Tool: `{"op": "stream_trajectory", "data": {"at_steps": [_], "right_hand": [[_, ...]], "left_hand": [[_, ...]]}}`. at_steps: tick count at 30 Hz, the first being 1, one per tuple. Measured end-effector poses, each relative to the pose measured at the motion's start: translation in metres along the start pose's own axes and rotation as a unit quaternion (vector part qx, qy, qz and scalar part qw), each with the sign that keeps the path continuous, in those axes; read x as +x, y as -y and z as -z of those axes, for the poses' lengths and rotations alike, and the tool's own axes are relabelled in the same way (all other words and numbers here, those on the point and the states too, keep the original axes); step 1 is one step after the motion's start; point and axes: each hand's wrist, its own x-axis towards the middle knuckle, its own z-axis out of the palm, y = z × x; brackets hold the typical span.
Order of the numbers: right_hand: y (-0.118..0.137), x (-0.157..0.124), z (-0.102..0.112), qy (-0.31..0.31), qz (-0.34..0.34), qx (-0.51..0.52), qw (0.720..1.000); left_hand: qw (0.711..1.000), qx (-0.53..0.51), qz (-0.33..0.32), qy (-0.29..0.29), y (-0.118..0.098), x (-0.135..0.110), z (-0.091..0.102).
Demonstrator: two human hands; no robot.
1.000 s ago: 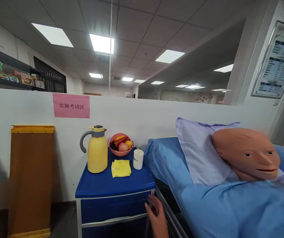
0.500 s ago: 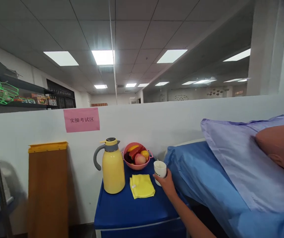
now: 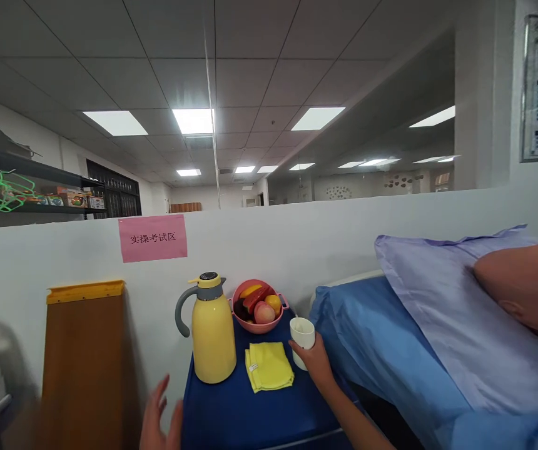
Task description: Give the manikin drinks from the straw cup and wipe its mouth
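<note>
A white cup (image 3: 302,337) stands on the blue bedside cabinet (image 3: 231,412), and my right hand (image 3: 314,361) is wrapped round its lower side. A folded yellow cloth (image 3: 268,366) lies just left of the cup. A yellow thermos jug (image 3: 212,331) with a grey handle stands at the cabinet's left. Behind them sits a pink bowl of fruit (image 3: 258,305). My left hand (image 3: 159,417) rises at the bottom edge, fingers spread, empty, beside the cabinet's left edge.
A bed with blue sheets (image 3: 376,337) and a lilac pillow (image 3: 442,312) lies to the right, with a training manikin's head (image 3: 527,289) on it. A wooden board with a yellow top (image 3: 84,362) leans on the white partition, which carries a pink sign (image 3: 152,237).
My right hand rose from the cabinet's front to the white cup and closed on it. My left hand has come into view at the bottom. The view shifted left.
</note>
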Motion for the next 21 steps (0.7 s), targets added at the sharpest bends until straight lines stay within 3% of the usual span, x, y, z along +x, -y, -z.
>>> {"op": "stream_trajectory", "data": {"at_steps": [2,4,6,9,15,21], "right_hand": [[0.011,-0.013,0.006,0.011,0.006,0.001,1.0],[0.022,-0.028,0.013,0.02,0.012,0.001,1.0],[0.033,-0.044,0.023,0.022,0.016,-0.002,1.0],[0.048,-0.067,0.038,0.019,0.014,-0.012,1.0],[0.087,-0.113,0.055,-0.014,0.008,-0.023,1.0],[0.134,-0.143,0.068,0.044,0.004,0.0,0.999]], "left_hand": [[0.995,-0.087,0.01,-0.057,-0.037,0.052,0.005],[0.989,-0.109,0.005,-0.098,-0.072,0.097,0.01],[0.996,-0.056,-0.028,-0.067,-0.1,0.131,0.014],[0.998,-0.035,-0.046,-0.012,-0.123,0.162,0.017],[0.998,-0.006,-0.058,-0.018,-0.147,0.171,0.02],[0.997,0.045,-0.038,-0.042,-0.178,0.145,0.028]]}}
